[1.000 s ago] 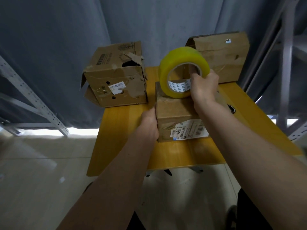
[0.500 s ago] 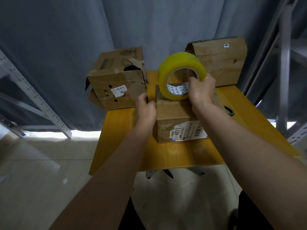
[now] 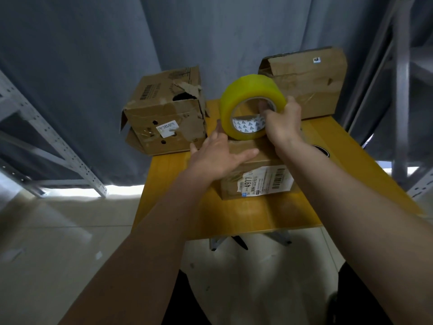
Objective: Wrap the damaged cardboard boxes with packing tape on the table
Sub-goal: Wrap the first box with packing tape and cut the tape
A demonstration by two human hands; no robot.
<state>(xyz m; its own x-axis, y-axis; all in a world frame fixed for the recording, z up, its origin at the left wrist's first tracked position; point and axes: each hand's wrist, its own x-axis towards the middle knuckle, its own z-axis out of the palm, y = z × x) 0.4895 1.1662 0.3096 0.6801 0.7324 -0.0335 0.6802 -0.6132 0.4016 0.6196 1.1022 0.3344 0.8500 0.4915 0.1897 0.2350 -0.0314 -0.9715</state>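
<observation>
Nearest on the yellow wooden counter (image 3: pixel 246 214) sits a small brown cardboard box (image 3: pixel 253 181) with a creased, tape-glossed top. Its front carries a white shipping label (image 3: pixel 264 181) with a barcode and the large digits "4977"; the finer print is too small to read. The left hand (image 3: pixel 215 156) lies flat on the box's top left part, fingers straight and spread, thumb pointing right — a wide-open grip that holds nothing. The right hand (image 3: pixel 281 123) has its grip closed on a big roll of yellowish translucent packing tape (image 3: pixel 250 106), fingers hooked through the core and thumb outside; the roll stands on edge at the box's far top edge. The white core liner shows a repeated dark triangular logo.

A dark ring-shaped object (image 3: pixel 322 150) lies on the counter right of the wrist.

Farther left stands a torn brown cardboard box (image 3: pixel 164 113) — ragged hole at its top corner, punctures in front, a small white sticker, barcode-like print on top. Far right stands a taller brown cardboard box (image 3: pixel 309 83) with a tiny sticker near its upper corner.
</observation>
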